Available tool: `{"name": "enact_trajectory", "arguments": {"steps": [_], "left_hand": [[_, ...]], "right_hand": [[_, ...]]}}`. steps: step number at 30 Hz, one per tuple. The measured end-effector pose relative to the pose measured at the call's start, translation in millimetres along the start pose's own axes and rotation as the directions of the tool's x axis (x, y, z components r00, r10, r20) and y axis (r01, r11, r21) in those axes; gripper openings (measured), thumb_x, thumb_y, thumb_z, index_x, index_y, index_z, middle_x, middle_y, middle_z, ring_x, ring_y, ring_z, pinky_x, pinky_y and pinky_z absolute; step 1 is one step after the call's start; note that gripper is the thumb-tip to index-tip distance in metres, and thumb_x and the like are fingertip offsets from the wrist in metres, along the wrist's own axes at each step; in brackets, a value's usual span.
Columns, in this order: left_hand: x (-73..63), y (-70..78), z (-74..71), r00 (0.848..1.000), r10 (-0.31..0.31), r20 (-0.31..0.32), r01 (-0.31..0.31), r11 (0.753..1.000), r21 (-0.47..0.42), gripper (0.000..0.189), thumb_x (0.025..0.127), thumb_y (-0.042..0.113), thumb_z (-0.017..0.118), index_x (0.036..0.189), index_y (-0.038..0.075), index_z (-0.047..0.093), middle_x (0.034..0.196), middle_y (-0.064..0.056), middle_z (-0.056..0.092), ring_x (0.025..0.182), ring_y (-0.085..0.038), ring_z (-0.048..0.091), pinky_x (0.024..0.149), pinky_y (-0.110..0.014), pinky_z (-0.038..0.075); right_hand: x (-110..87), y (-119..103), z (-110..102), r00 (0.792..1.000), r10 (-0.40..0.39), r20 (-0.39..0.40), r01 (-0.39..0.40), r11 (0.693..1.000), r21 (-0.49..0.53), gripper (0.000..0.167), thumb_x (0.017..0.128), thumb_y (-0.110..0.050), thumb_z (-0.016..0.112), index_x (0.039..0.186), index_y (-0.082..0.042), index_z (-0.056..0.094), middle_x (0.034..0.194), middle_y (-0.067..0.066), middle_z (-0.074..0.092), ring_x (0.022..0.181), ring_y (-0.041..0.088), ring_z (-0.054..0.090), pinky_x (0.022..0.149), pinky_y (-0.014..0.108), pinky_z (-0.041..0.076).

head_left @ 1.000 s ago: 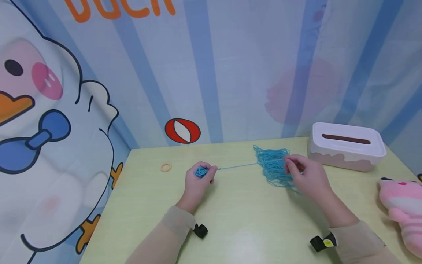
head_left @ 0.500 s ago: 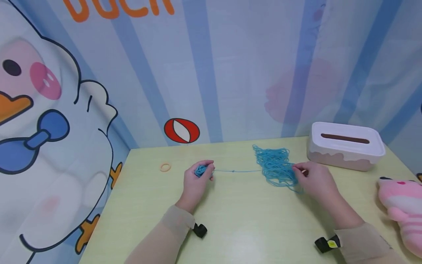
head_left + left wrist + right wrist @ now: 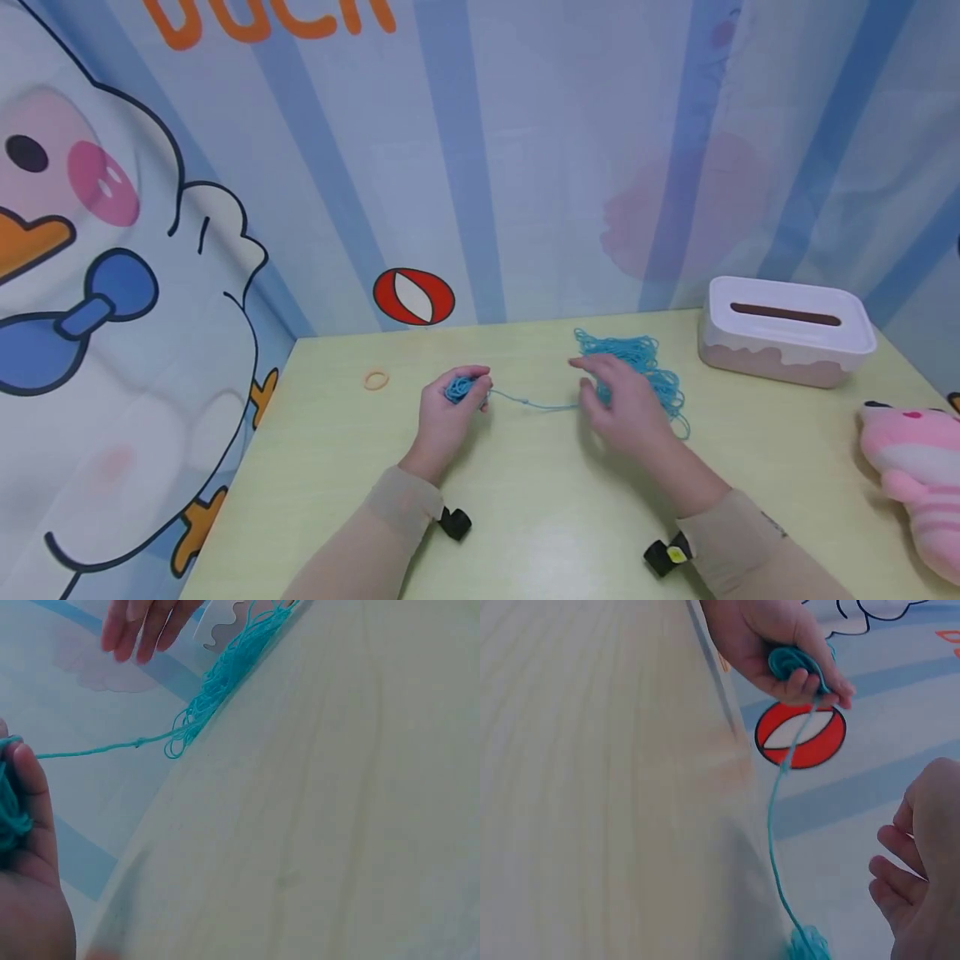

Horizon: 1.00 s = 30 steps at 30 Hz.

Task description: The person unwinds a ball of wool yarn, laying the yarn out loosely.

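Observation:
My left hand (image 3: pixel 446 421) grips a small wound bundle of blue yarn (image 3: pixel 457 389), its fingers curled round it. From that bundle a single strand (image 3: pixel 551 407) with a small knot runs slackly to the right. It leads to a loose heap of blue yarn (image 3: pixel 663 387) on the table, partly hidden behind my right hand (image 3: pixel 626 408). That hand hovers over the near left side of the heap with thumb and fingers apart, holding nothing. In the right wrist view the wound bundle (image 3: pixel 791 664) shows in the left palm, the strand hanging from it.
An orange ring (image 3: pixel 377 380) lies on the table (image 3: pixel 525 517) left of my left hand. At the back right stands a white and pink tissue box (image 3: pixel 787 333). A pink plush toy (image 3: pixel 915 483) lies at the right edge. A printed cloth backdrop (image 3: pixel 540 167) rises behind the table.
My right hand pulled back to the right, let go of the strand, and moved left in front of the heap. The strand went from taut to slack. My left hand stayed almost still.

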<state>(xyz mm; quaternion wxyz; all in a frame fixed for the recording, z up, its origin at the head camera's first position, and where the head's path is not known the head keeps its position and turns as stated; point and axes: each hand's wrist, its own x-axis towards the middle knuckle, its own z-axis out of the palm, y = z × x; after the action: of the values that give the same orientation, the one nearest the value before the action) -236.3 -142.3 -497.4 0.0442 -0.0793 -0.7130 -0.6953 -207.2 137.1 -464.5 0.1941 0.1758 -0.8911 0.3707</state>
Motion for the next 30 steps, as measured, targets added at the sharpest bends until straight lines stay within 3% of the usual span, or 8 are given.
{"name": "enact_trajectory", "arguments": {"steps": [2,6,8,11,15,20,25,30], "left_hand": [[0.2,0.3,0.6,1.000,-0.001,0.012,0.001,1.000,-0.005,0.037,0.106,0.021,0.076,0.132,-0.005,0.073,0.111,-0.011,0.078,0.081,-0.016,0.070,0.081,-0.021,0.062],[0.8,1.1,0.1,0.999,0.000,0.039,0.000,1.000,-0.014,0.038,0.106,0.022,0.075,0.132,-0.006,0.073,0.120,-0.028,0.076,0.082,-0.017,0.071,0.080,-0.021,0.062],[1.1,0.6,-0.7,0.999,0.007,0.045,-0.006,1.000,-0.022,0.036,0.106,0.020,0.076,0.130,-0.006,0.074,0.119,-0.027,0.077,0.081,-0.016,0.071,0.079,-0.021,0.063],[1.3,-1.1,-1.6,0.998,0.019,0.053,-0.018,1.000,-0.025,0.033,0.106,0.018,0.076,0.128,-0.007,0.075,0.111,-0.015,0.080,0.077,-0.013,0.071,0.078,-0.021,0.062],[1.4,-2.1,-1.3,0.998,0.029,0.064,-0.028,0.999,-0.021,0.034,0.106,0.018,0.075,0.128,-0.009,0.075,0.104,-0.002,0.082,0.073,-0.011,0.069,0.076,-0.020,0.060],[1.0,-1.2,-1.2,0.999,-0.008,0.051,0.009,1.000,-0.023,0.038,0.106,0.025,0.076,0.127,-0.007,0.076,0.102,-0.001,0.082,0.066,-0.012,0.063,0.065,-0.020,0.057],[-0.6,-1.1,-1.4,0.995,-0.094,0.023,0.094,0.995,0.027,0.035,0.101,0.038,0.082,0.116,0.007,0.080,0.094,-0.001,0.075,0.064,-0.015,0.058,0.059,-0.020,0.053],[0.2,-1.8,-1.1,0.999,-0.045,0.025,0.042,0.995,0.090,0.022,0.103,0.036,0.080,0.112,0.016,0.078,0.100,-0.003,0.071,0.076,-0.018,0.058,0.065,-0.021,0.053]], "right_hand": [[2.9,-11.1,15.7,0.995,-0.018,0.102,0.013,0.999,0.042,0.037,0.109,-0.015,0.063,0.145,-0.009,0.070,0.145,0.013,0.073,0.130,0.038,0.072,0.109,0.059,0.059],[8.7,-27.3,44.2,0.964,0.010,0.266,-0.043,0.992,0.118,0.050,0.112,-0.027,0.066,0.158,-0.011,0.059,0.152,0.008,0.070,0.146,0.035,0.064,0.120,0.057,0.053],[10.5,-32.3,56.2,0.952,0.028,0.306,-0.076,0.987,0.143,0.052,0.111,-0.029,0.067,0.159,-0.010,0.058,0.149,0.007,0.072,0.143,0.033,0.066,0.120,0.055,0.054],[11.1,-37.8,67.9,0.946,0.052,0.319,-0.106,0.982,0.156,0.041,0.111,-0.027,0.068,0.148,-0.009,0.069,0.138,0.008,0.078,0.132,0.031,0.074,0.114,0.052,0.058],[8.8,-40.9,69.9,0.967,0.072,0.244,-0.109,0.984,0.141,0.023,0.110,-0.019,0.069,0.127,-0.011,0.081,0.115,0.003,0.084,0.113,0.025,0.080,0.101,0.047,0.065],[6.9,-35.4,63.2,0.995,0.040,0.088,-0.054,0.986,0.159,0.017,0.109,-0.017,0.070,0.121,-0.011,0.081,0.103,0.000,0.084,0.100,0.020,0.082,0.088,0.043,0.068],[3.8,-25.3,54.8,1.000,-0.011,-0.018,0.014,0.983,0.182,0.016,0.108,-0.013,0.070,0.119,-0.008,0.080,0.100,0.001,0.082,0.093,0.018,0.080,0.084,0.039,0.068],[-0.5,-13.2,44.4,0.992,-0.069,-0.110,0.087,0.982,0.170,0.014,0.106,-0.007,0.072,0.118,-0.007,0.080,0.097,0.002,0.081,0.090,0.019,0.079,0.082,0.031,0.067]]}}
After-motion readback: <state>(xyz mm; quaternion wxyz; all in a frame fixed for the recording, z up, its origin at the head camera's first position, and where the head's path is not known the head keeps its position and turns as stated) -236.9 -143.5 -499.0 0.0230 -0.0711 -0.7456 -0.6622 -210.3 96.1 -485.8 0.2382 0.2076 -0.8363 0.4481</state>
